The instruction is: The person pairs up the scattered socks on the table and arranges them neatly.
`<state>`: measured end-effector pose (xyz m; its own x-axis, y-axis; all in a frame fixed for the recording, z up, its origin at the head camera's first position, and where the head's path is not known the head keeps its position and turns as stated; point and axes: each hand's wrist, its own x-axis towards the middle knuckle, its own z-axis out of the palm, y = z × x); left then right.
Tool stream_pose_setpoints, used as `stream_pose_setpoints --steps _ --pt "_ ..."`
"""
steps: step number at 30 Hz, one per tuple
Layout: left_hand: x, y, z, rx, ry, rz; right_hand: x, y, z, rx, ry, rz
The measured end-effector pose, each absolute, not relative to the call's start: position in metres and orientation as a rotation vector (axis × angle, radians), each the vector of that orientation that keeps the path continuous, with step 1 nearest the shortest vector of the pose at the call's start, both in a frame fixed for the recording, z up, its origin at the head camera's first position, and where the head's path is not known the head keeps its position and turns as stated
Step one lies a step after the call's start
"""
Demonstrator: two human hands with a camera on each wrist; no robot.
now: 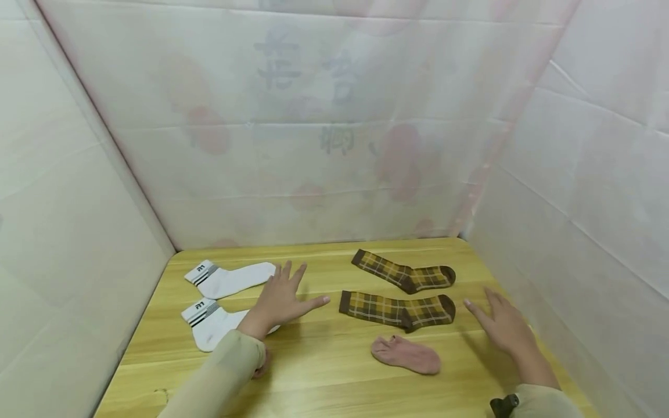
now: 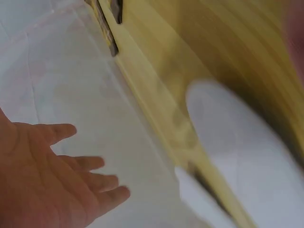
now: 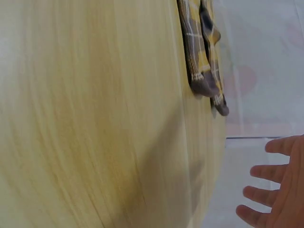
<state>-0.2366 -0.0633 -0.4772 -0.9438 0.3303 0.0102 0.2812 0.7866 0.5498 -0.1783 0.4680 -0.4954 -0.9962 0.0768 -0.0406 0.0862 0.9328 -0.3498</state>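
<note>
Table edge (image 1: 478, 268) near right hand (image 1: 504, 325), small gap to plaid socks (image 1: 399, 310).

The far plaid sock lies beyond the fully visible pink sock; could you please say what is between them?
In the head view, the nearer plaid sock lies between the far plaid sock and the pink sock, with bare table on either side.
</note>
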Motion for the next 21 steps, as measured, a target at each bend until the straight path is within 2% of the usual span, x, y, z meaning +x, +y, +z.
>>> stream_pose_setpoints --steps 10,21 --pt "-0.251 -0.019 -0.486 0.486 2.670 1.009 -0.186 0.476 -0.492 0.231 2.879 -0.693" --pt "-0.259 0.003 -0.491 0.448 2.402 1.231 -0.199 0.480 -0.497 0.255 2.783 -0.789"
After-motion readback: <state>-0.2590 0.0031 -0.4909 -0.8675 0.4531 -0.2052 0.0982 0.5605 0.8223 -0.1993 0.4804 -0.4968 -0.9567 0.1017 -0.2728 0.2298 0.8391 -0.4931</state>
